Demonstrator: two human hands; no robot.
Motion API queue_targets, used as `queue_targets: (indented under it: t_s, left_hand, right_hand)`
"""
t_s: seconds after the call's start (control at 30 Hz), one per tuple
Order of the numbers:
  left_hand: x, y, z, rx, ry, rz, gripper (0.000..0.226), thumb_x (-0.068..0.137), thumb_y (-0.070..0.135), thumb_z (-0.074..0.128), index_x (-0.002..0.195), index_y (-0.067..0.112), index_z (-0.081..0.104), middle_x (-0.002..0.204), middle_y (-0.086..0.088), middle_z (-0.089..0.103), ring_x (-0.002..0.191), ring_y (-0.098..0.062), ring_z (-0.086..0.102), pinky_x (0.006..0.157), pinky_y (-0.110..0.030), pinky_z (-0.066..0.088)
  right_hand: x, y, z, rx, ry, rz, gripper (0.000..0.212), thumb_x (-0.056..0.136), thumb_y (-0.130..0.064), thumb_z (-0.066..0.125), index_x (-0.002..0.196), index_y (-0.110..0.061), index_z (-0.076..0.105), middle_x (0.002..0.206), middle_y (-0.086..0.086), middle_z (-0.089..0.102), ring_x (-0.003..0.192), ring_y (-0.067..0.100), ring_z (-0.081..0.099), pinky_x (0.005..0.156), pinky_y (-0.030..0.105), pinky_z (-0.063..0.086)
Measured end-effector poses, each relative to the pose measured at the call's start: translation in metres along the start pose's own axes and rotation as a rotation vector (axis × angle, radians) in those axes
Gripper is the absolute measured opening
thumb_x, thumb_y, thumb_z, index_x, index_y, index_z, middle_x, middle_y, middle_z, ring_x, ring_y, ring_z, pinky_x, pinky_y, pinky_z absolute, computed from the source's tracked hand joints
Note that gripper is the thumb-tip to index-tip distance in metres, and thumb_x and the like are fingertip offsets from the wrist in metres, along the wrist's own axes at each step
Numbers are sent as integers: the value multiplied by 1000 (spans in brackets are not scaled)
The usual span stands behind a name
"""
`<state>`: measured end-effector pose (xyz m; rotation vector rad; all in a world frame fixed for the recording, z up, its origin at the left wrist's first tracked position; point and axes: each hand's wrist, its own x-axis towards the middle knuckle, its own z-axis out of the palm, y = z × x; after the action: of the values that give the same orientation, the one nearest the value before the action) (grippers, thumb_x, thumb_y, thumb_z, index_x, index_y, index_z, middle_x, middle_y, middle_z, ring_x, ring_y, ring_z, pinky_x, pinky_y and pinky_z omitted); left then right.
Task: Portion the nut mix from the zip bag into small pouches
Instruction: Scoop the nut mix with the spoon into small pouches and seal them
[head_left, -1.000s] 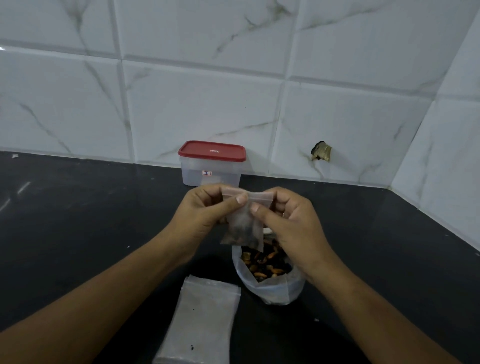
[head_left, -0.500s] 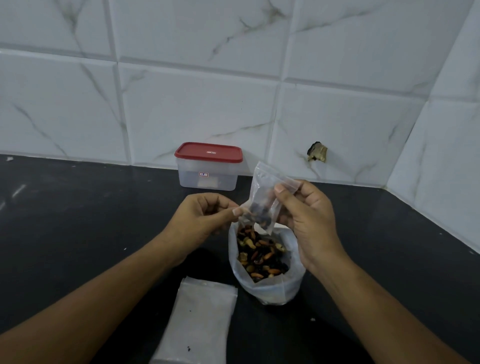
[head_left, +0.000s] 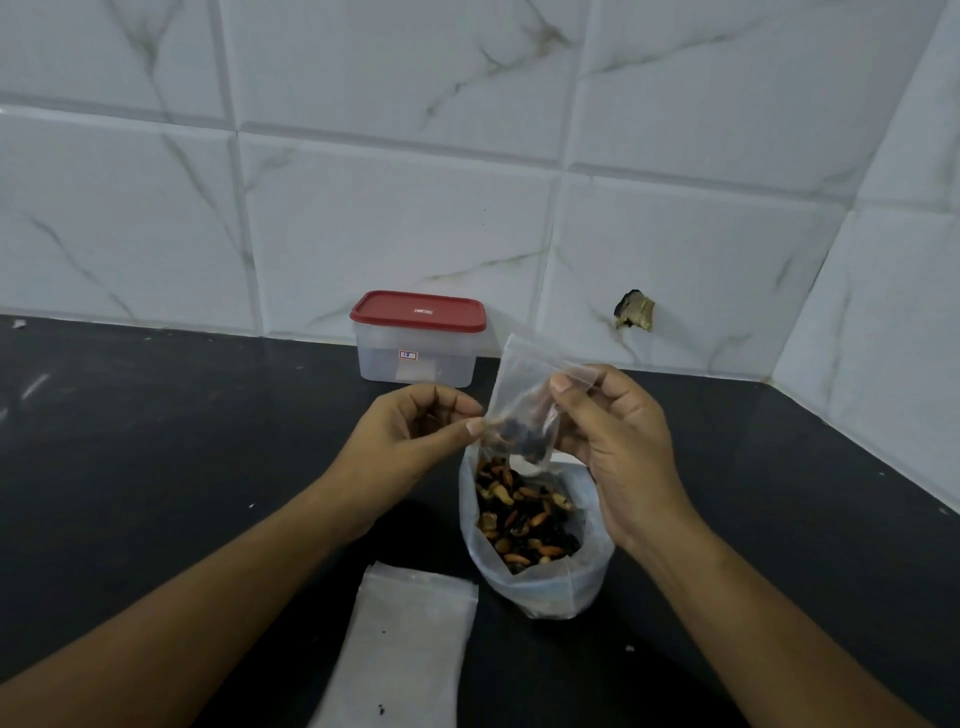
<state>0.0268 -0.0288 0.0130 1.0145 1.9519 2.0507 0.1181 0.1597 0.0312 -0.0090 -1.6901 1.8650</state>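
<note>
Both forearms ran off the lower edge of the frame, and so did the near end of the flat stack of empty pouches (head_left: 410, 639) lying on the black desk (head_left: 156, 441). Most fingers of the right grip (head_left: 618, 447) sat behind the small pouch (head_left: 524, 400), out of sight, and whether its top strip was sealed could not be told. The label on the lidded tub (head_left: 415, 358) was too small to read, and its cloudy wall hid whatever it held. The small pouch was thin, clear, crinkled film, tilted in the air just above the zip bag (head_left: 535, 592), with a dark clump of nuts sunk to its lower end. The left grip (head_left: 410, 441) pinched its lower left corner between thumb and forefinger, while the right grip pinched its upper right edge under the thumb. The zip bag stood upright on the desk, soft frosted plastic with its mouth gaping, and showed the nut mix (head_left: 519, 514), glossy brown, orange and black pieces. The tub was rectangular, with translucent sides and a red lid (head_left: 418, 310), set against the white marbled wall tiles (head_left: 389, 208). One tile showed a ragged dark hole (head_left: 634, 310).
</note>
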Motion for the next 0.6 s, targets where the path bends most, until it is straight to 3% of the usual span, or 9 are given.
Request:
queue_targets:
  t_s: [0.13,0.2,0.37,0.6]
  left_hand:
    - [-1,11,2,-82,-1,52,26,88,18,72,111,6,72,103,-10,76,97,-21,73,78,-25,58]
    - [0,13,1,-93,23,65,19,91,15,68,106,4,72,100,-8,77,93,-19,73,76,-25,58]
    - [1,12,-3,-134,78,63,9,94,8,66,97,1,71,91,-4,76,84,-14,73,70,-22,57]
    - [2,10,-3,-133,109,43,7,92,9,68,94,3,71,94,-6,77,87,-16,74,71,-22,58]
  right_hand:
    - [-6,1,5,-77,-150,17,8,98,-10,69,98,-13,76,98,16,78,93,31,76,87,54,62]
    - [-7,1,7,-116,-178,16,8,97,-11,70,100,-13,77,98,15,78,95,31,76,91,55,61]
    - [-7,-1,9,-62,-150,54,6,95,-10,72,101,-8,73,97,17,78,90,31,76,91,59,60]
    - [-6,0,8,-35,-117,49,9,94,-8,73,91,-16,75,92,13,76,86,27,74,90,56,61]
